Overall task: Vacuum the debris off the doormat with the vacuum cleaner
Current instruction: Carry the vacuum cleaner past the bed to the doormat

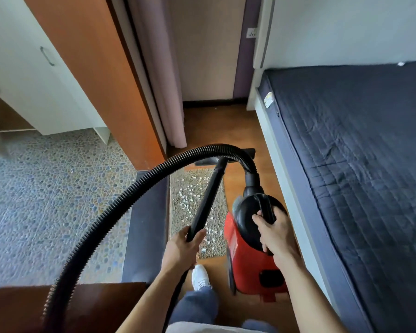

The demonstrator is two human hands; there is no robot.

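The doormat (193, 188) lies on the floor (226, 131), vacuum cleaner (250, 260) to its right, bed (358, 152) further right.

Soft, even daylight; wide-angle bending at the edges, slight motion blur.

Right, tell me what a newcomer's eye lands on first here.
The red vacuum cleaner at lower centre, held by its black handle in the right hand, with its ribbed black hose arching across the frame to the left. Next, the left hand holds the black wand over the doormat, which is strewn with white scraps. A dark blue mattress fills the right side.
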